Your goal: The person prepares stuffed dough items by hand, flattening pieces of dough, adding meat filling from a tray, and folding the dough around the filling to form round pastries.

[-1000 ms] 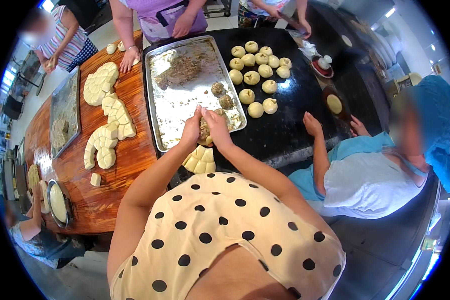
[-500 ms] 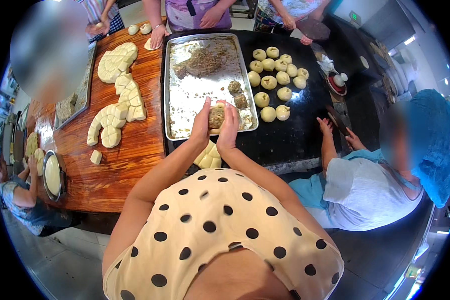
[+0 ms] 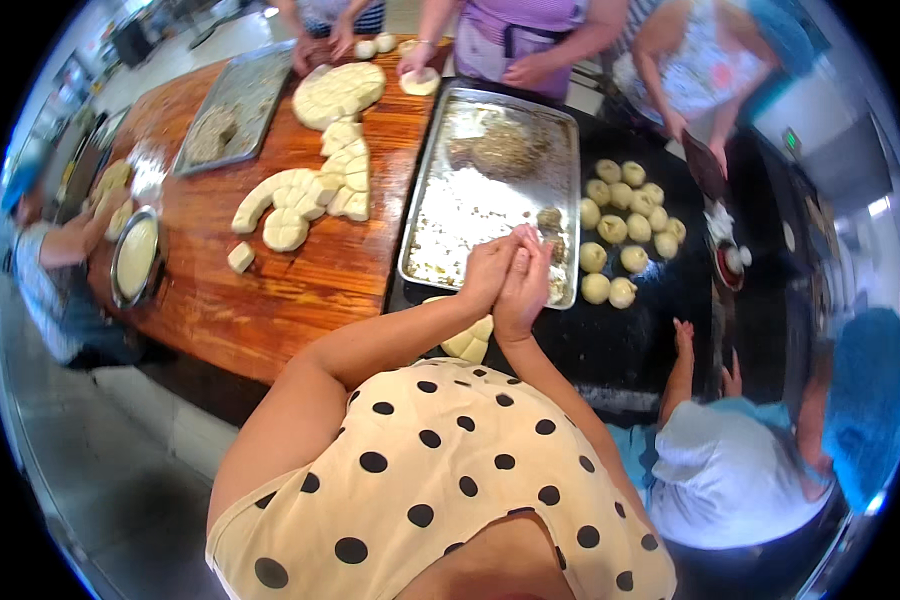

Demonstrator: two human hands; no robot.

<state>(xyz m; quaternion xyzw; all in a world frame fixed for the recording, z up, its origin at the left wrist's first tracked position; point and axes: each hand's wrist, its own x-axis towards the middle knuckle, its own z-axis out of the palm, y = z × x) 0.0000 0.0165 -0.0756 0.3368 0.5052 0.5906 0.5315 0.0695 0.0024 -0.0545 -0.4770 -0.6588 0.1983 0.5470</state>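
My left hand and my right hand are pressed together over the near part of a metal tray. Both are closed, fingers cupped around a dough piece with brown filling, which the palms now hide. Just beyond my fingers lies a small lump of brown filling. A larger mound of the filling sits at the tray's far end. Cut pale dough shows below my wrists, close to my body.
Several round stuffed buns stand on the black surface right of the tray. Scored dough slabs and a loose dough cube lie on the wooden table, near a bowl. Co-workers stand around, one close at my right.
My hands have closed together, covering the filled dough that showed between the palms. The view has turned, so the table and tray sit farther right in the picture.
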